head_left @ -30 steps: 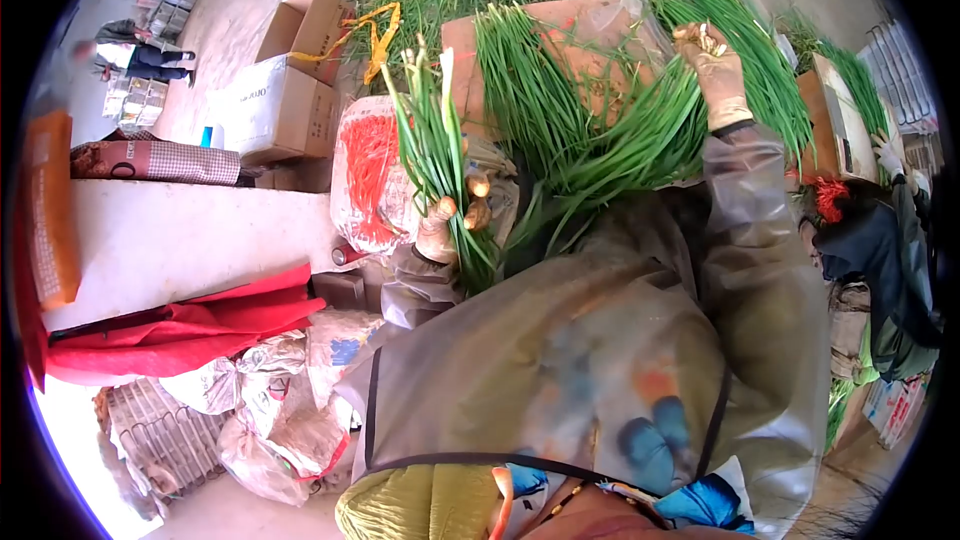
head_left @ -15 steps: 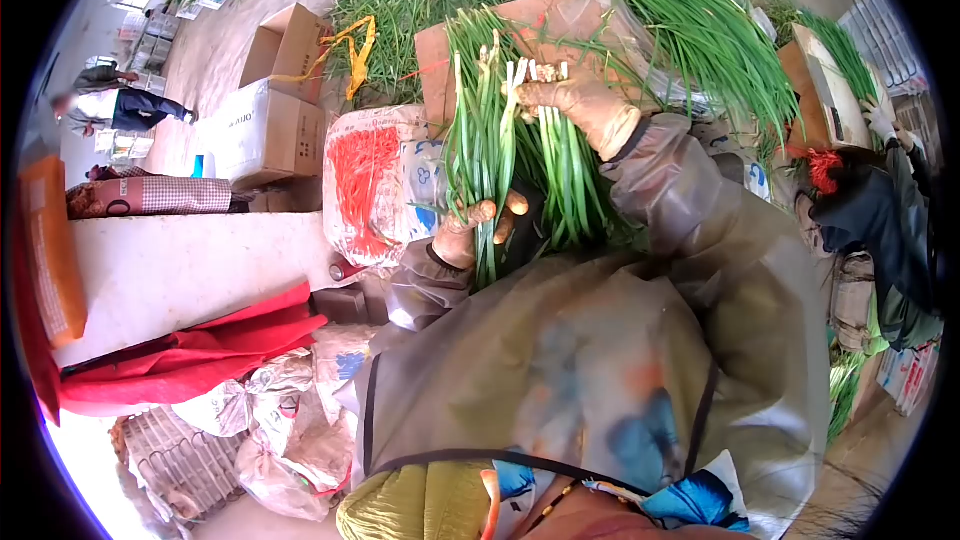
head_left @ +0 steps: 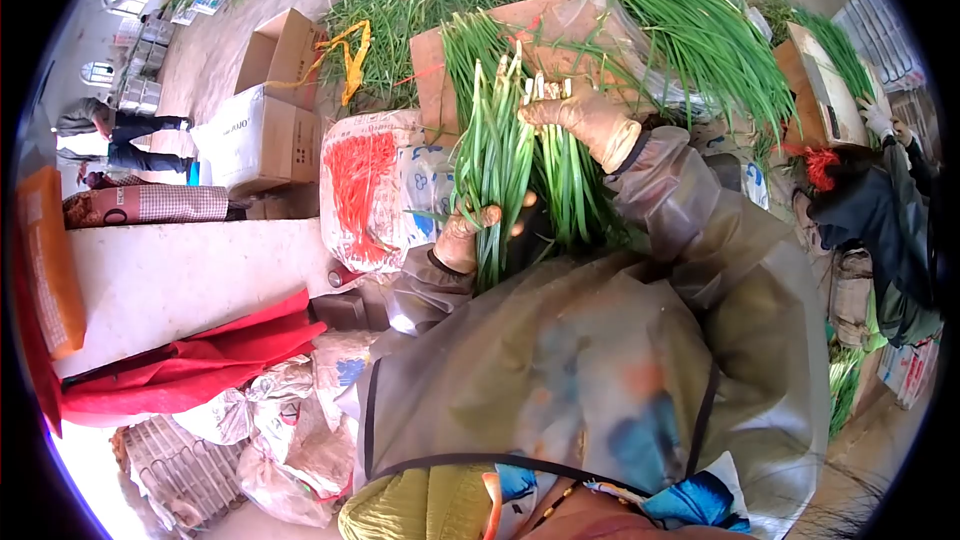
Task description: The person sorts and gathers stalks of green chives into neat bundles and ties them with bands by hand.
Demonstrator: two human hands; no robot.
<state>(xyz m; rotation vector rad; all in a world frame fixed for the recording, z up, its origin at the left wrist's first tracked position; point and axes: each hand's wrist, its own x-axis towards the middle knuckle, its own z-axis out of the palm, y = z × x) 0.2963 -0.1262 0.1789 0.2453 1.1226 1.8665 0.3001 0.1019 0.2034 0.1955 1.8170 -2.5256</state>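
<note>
My left hand [head_left: 463, 238], in a tan glove, is closed round the leafy lower part of a loose bunch of chives [head_left: 490, 170]. The pale stem ends of that bunch point away from me and lean right. Beside it, my gloved right hand [head_left: 585, 120] grips a second chive bunch [head_left: 570, 185] just under its evenly lined white ends. The two bunches lie close together, their leaves hanging towards my lap. My right palm and some fingertips are hidden. Under and beyond the bunches is a brown board [head_left: 430, 75] with loose chives on it.
A sack [head_left: 400, 145] topped with red ties [head_left: 360, 185] stands left of my hands. Piled greens [head_left: 430, 0] lie beyond the board, and more chives [head_left: 700, 40] lie on plastic at right. Cardboard boxes [head_left: 275, 135] stand at left. A co-worker [head_left: 880, 210] works at far right.
The stem ends of the left bunch have tipped right, nearer the right-hand bunch. My right hand has shifted slightly down and right. Both hands keep their hold.
</note>
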